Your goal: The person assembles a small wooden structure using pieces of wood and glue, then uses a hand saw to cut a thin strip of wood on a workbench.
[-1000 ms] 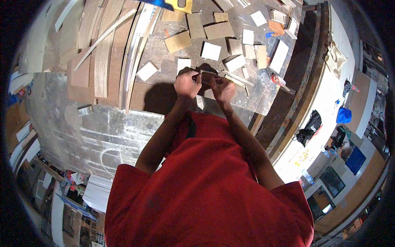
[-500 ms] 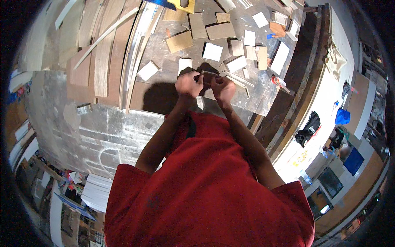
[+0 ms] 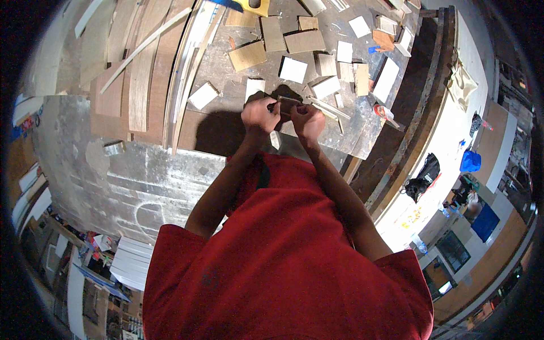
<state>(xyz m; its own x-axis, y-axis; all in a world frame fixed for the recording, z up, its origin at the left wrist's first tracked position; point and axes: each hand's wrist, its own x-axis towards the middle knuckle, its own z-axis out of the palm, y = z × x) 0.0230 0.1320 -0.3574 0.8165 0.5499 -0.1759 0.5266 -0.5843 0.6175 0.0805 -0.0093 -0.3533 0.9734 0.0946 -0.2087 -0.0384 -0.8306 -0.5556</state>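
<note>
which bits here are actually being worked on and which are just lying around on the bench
In hand:
- left hand and right hand, both gripping a small dark wood piece

Lying about:
- white rectangular offcuts
- brown board pieces
- long wood strips
- yellow tool
- workbench

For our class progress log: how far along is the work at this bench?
Done: many cut wood pieces lie across the bench. In hand: the left hand and right hand hold one small dark piece. Left: long boards lie uncut.
</note>
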